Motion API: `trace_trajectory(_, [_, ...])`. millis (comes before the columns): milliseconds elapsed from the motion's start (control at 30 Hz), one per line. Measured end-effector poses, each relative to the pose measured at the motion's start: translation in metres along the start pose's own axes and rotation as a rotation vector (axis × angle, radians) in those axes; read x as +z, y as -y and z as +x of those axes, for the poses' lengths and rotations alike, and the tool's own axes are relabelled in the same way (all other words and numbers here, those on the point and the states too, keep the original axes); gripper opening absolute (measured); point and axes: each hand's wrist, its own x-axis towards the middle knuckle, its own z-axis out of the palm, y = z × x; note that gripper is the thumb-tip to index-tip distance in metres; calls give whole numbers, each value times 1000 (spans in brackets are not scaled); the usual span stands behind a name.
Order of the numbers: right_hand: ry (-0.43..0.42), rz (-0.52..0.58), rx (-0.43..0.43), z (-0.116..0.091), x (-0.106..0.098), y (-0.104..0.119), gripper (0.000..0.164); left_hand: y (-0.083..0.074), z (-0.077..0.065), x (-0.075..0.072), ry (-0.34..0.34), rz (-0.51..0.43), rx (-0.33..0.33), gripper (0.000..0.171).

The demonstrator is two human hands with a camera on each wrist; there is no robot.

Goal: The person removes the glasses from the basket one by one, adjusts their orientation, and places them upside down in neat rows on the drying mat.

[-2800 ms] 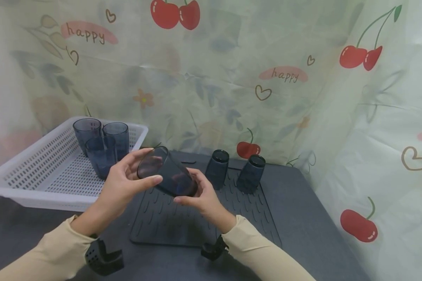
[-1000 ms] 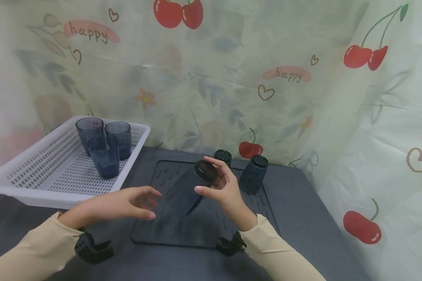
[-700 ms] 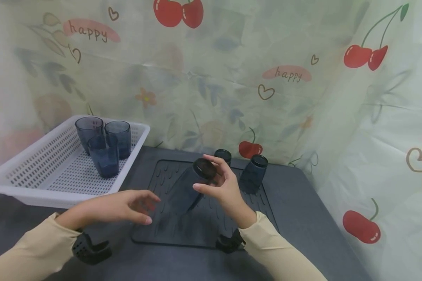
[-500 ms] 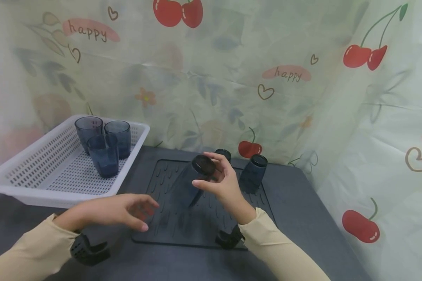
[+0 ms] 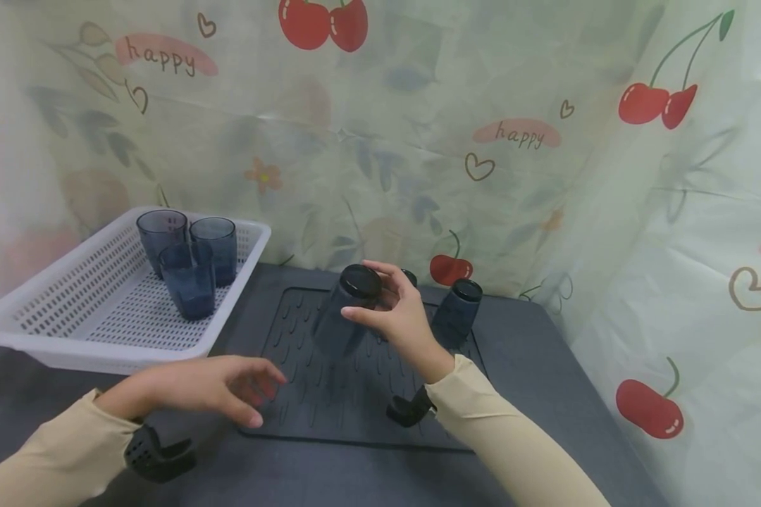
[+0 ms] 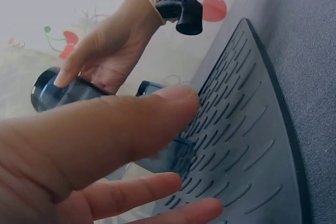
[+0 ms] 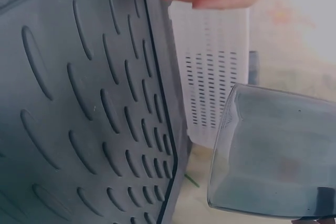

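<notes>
My right hand (image 5: 396, 306) grips a dark blue-grey glass tumbler (image 5: 342, 313) near its base, mouth down. In the right wrist view the rim of that glass (image 7: 273, 153) is apart from the ridged mat. My left hand (image 5: 209, 387) hovers over the left front corner of the dark drying mat (image 5: 330, 415), its fingers loosely bent around nothing. An upside-down glass (image 5: 458, 313) stands on the mat at the back right. Another upturned glass (image 5: 409, 277) is mostly hidden behind my right hand.
To the left, a white perforated basket (image 5: 101, 355) holds three upright blue glasses (image 5: 188, 282). The mat lies on a dark grey table (image 5: 558, 394). A patterned curtain (image 5: 380, 141) hangs close behind and at the right.
Earlier both hands held the glass sideways. My left hand has let go and drawn back left. My right hand has turned the glass mouth down and moved it toward the mat's back.
</notes>
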Motion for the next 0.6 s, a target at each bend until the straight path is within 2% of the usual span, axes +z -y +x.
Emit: trace_trajectory(600, [2,-100,9,30,12,-13,71,8,1,7,30,-8,36,49])
